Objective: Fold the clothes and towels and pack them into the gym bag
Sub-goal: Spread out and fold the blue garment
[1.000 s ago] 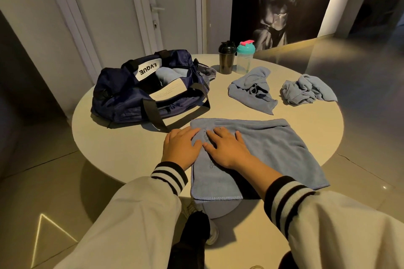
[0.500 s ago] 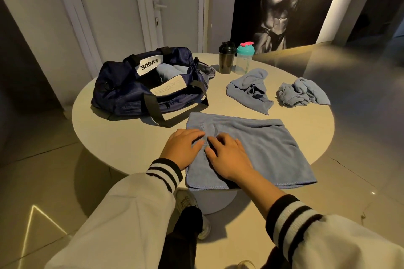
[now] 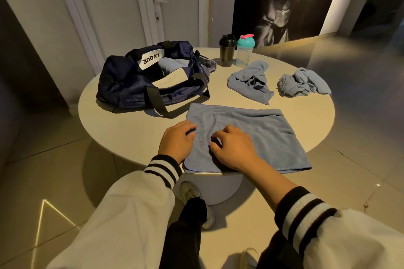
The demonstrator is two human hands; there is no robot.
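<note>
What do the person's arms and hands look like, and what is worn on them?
Both arms wear loose, pale cream jacket sleeves: the left sleeve and the right sleeve. Each ends in a ribbed cuff with black and white stripes. The left hand and the right hand are bare: no gloves, and no ring or watch shows.

Flat towel [image 3: 262,135] near; crumpled towel [image 3: 249,82], second crumpled towel [image 3: 303,83] beyond; gym bag [image 3: 122,85] open.
</note>
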